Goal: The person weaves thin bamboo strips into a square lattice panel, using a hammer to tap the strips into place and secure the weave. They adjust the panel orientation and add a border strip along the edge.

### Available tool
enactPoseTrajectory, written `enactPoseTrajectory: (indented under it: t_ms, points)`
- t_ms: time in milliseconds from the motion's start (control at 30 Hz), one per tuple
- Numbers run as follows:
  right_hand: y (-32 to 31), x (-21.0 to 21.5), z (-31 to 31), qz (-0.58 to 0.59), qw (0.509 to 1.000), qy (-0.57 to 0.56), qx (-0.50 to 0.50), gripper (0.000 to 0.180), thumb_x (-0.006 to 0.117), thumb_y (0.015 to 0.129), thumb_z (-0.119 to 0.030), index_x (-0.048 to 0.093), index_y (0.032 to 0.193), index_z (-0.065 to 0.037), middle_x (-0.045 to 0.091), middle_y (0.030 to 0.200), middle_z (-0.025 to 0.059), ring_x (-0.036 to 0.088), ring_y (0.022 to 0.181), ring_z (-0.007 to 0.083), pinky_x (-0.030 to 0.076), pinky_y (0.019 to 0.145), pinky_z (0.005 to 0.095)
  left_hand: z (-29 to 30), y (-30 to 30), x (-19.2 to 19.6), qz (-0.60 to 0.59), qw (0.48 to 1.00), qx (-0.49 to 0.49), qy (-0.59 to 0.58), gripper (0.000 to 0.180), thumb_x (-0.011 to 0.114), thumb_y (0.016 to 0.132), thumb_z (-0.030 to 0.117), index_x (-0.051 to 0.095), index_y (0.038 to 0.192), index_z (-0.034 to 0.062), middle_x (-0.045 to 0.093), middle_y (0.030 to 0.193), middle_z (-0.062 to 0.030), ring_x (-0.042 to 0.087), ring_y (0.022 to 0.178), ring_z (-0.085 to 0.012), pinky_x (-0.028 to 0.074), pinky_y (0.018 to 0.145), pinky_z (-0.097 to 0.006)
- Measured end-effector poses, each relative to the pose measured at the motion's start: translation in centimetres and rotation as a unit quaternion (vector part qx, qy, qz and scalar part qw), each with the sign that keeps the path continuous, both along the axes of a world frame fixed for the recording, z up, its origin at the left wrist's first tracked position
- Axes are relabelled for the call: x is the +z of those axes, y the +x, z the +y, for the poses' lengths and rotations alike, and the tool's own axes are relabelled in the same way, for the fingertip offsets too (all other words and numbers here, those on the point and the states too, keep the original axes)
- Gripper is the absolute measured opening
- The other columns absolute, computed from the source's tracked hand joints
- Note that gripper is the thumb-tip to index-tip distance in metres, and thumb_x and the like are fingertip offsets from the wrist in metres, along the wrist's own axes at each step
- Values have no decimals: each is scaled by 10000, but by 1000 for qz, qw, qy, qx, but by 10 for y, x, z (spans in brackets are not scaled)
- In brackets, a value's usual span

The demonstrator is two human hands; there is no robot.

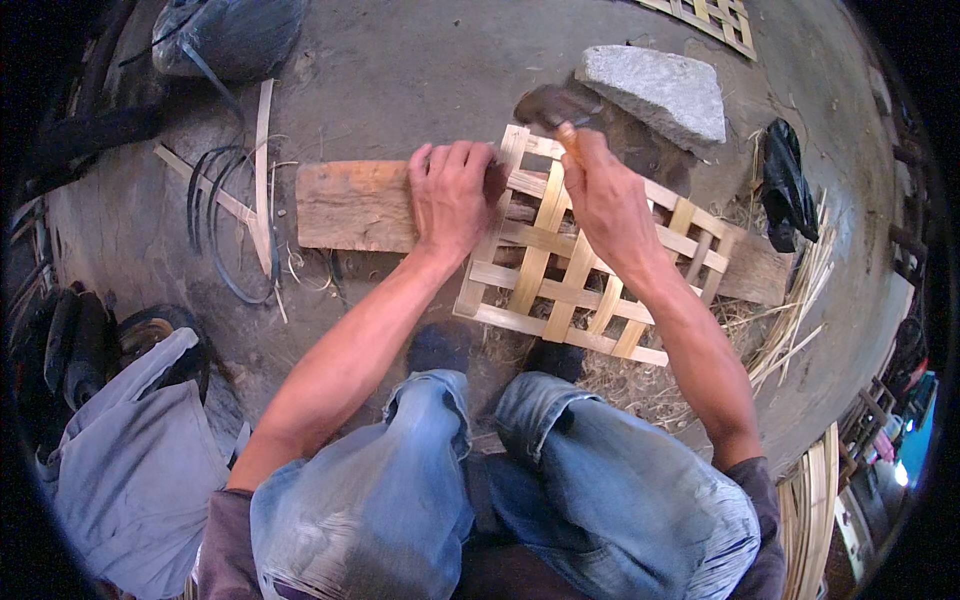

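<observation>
Two bare hands: one left hand (452, 192), one right hand (612, 200). Two lattice panels of flat, pale woven strips (535, 240), one dark-headed, orange-handled tool (555, 107), one brown wooden plank (350, 205), one rough grey stone block (655, 95), one blue-grey cloth (140, 490).

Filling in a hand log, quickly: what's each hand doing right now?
Left hand: fingers bent, over the plank by the lattice; whether it grips anything cannot be told.
Right hand: closed, holding a hammer.
</observation>
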State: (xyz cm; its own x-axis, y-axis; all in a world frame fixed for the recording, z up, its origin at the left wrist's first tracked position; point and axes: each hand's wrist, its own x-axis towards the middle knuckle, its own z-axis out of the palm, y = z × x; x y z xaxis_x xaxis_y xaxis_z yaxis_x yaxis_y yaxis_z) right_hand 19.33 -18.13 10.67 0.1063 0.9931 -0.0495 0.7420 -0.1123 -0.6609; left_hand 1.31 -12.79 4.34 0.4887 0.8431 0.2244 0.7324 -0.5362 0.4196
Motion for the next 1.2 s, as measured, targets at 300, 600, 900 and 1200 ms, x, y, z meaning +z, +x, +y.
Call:
enactPoseTrajectory:
  t_ms: [300,600,900,1200]
  points:
    - [31,6,2,16,996,-6,-88,229,539,985,-222,458,1033,-13,616,747,258,617,699,469,459,582,529,-1,-1,0,-13,1000,-1,-19,205,628,906,289,635,1000,107,634,949,-57,582,970,-256,323,996,-462]
    - [82,-5,-16,-41,992,-119,-14,463,736,806,-359,578,999,30,647,883,256,613,878,464,471,741,506,3,-1,31,-82,986,-11,-144,184,633,909,238,631,948,57,619,897,-78,582,923,-256,373,953,-441]
    - [43,202,-67,-93,991,-90,-39,347,791,738,-218,609,958,-22,652,819,187,643,798,393,492,654,451,-35,-15,132,-377,889,-17,-258,142,683,897,133,649,984,26,626,922,-89,610,863,-175,494,749,-309]
    - [19,215,-85,-110,982,152,20,268,743,659,-144,586,860,-65,644,979,107,615,878,340,462,723,433,5,11,177,-517,783,-32,-344,230,544,1004,167,579,1162,5,624,1090,-80,625,962,-149,541,810,-286]
